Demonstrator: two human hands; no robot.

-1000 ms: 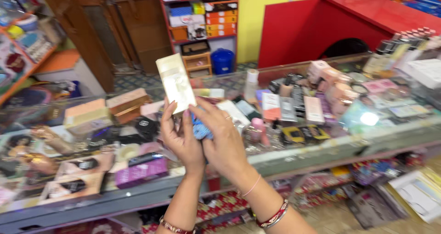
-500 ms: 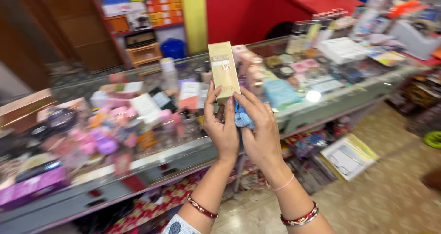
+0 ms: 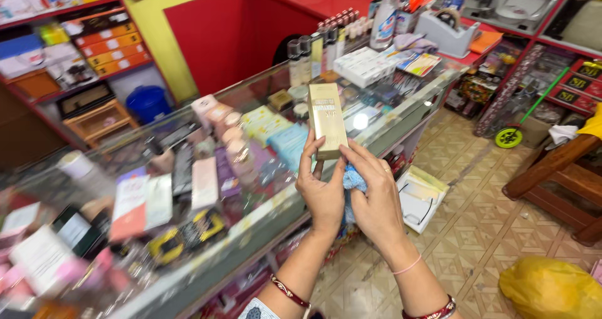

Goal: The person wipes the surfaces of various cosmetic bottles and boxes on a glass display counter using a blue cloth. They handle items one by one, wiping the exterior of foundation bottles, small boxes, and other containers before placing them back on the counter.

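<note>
The gold box (image 3: pixel 327 120) is tall and thin, and it stands upright in the air just above the front edge of the glass counter (image 3: pixel 263 209); both hands hold it up by its bottom end.

The glass counter is the biggest thing here; it runs from the lower left to the upper right, and it is full of small boxes, jars and bottles under and on the glass; a flat white box (image 3: pixel 365 66) lies on top of it near the far end, and a row of little bottles (image 3: pixel 313 54) stands just beside that. Behind the counter is a red wall (image 3: pixel 238 34); to the left of it are shelves (image 3: pixel 75 49) with many boxes, and a blue bin (image 3: pixel 148 103) sits on the floor below them. On the tiled floor at the lower right lies a yellow bag (image 3: pixel 552 287); a wooden bench (image 3: pixel 561 175) stands near it at the right edge.

The left hand (image 3: pixel 323 190) wraps its fingers around the lower left side of the gold box and grips it; the right hand (image 3: pixel 376 197) touches the box's bottom right corner with its fingertips, and it also presses a small blue cloth (image 3: pixel 353 180) between the two palms; both wrists wear red bangles.
</note>
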